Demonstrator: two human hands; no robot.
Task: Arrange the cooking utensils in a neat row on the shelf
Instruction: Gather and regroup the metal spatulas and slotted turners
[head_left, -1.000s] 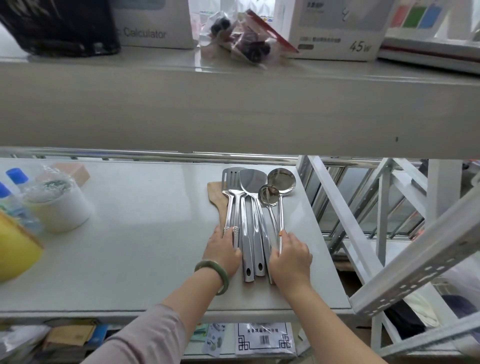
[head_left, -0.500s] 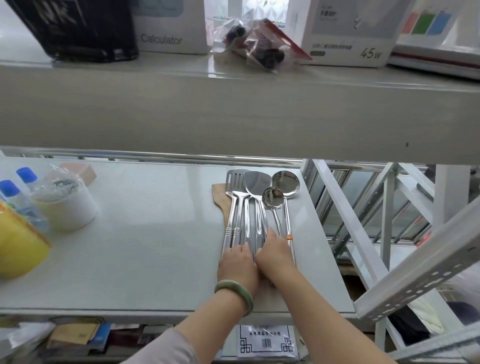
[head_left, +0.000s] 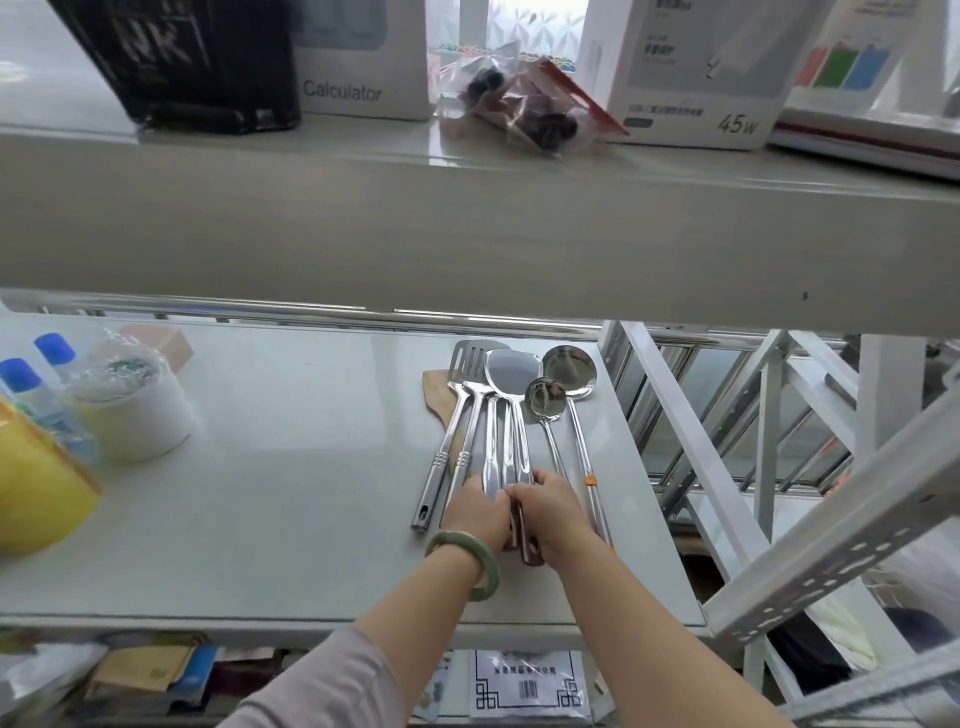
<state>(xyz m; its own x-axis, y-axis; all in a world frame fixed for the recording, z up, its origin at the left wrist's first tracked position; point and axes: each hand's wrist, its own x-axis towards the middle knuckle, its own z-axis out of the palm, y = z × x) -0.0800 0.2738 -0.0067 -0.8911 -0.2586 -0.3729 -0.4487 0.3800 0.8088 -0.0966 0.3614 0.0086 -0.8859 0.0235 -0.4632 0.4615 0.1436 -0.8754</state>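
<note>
Several steel utensils lie side by side on the white shelf (head_left: 291, 493), heads pointing away from me: a slotted turner (head_left: 470, 358), a solid spatula (head_left: 511, 371), a small ladle (head_left: 544, 399) and a large ladle (head_left: 569, 370). A wooden spatula (head_left: 435, 392) peeks out under their left side. My left hand (head_left: 478, 512), with a green bangle on the wrist, and my right hand (head_left: 553, 512) meet over the middle handles, fingers curled on them. The handle ends under my hands are mostly hidden.
At the shelf's left stand a white wrapped roll (head_left: 132, 410), blue-capped bottles (head_left: 31, 389) and a yellow object (head_left: 36, 483). The upper shelf (head_left: 467, 234) overhangs, carrying boxes and a bag. A white metal rack frame (head_left: 779, 519) stands right of the shelf edge.
My hands moved from the outer sides of the bundle inward until they touch over the middle handles. The utensils sit closer together. The camera view shifted slightly down.
</note>
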